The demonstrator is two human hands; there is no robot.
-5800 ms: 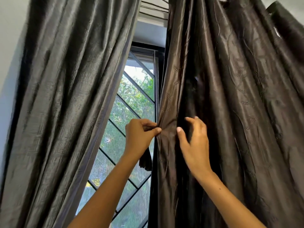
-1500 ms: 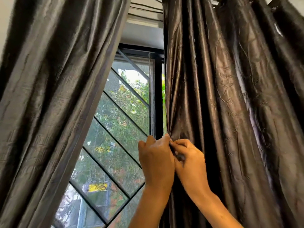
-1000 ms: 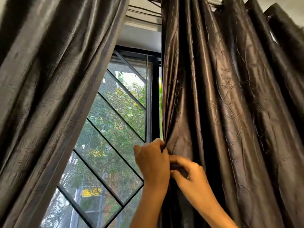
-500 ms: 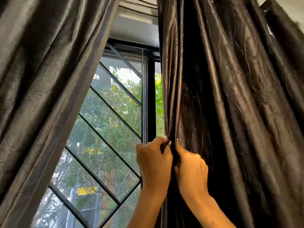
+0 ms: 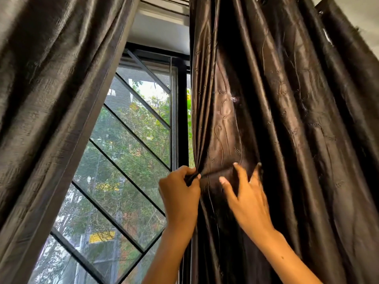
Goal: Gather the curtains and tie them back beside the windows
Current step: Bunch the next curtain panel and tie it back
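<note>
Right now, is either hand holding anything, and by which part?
The left hand pinches the right curtain by its gathered inner edge. The right hand holds nothing; its spread fingers reach toward the next fold.

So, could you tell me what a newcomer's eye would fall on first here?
Probably the bright window with its diagonal black bars, glowing between two dark curtains. Next, low at centre, the left hand pinching the edge of the right curtain, while the right hand spreads open fingers across its folds.
</note>
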